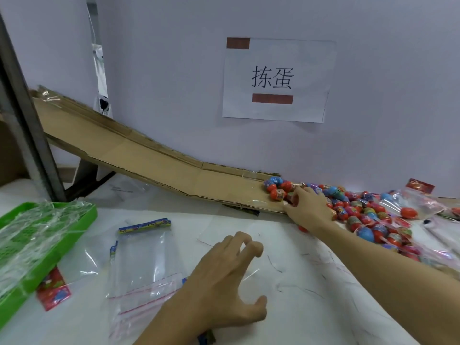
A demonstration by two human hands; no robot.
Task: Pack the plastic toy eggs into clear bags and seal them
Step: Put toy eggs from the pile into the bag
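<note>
A pale wall (373, 70) stood behind a white table (311, 307), and a paper sign (277, 79) with two printed characters was fixed to it by brown tape strips. A cardboard chute (139, 155) sloped from upper left down to the table against the wall. At its foot lay a pile of plastic toy eggs (361, 210), red, blue and multicoloured, spreading right and toward the near edge along the right forearm. One red egg (408, 212) sat inside a clear bag with a red header (420, 200) at the far right.

The right hand (308, 207) reached into the pile at the chute's end, fingers curled down among the eggs; whether it gripped one could not be told. The left hand (231, 277) hovered over the table centre, fingers apart and loosely bent, thumb spread, holding nothing.

Flat clear zip bags (146, 265) lay just left of the left hand, the top one with a blue printed header. A green plastic tray (82, 220) with crumpled clear film stood at the left edge, and a red printed card (53, 291) lay at its near side. A dark metal post (27, 135) rose at far left.
</note>
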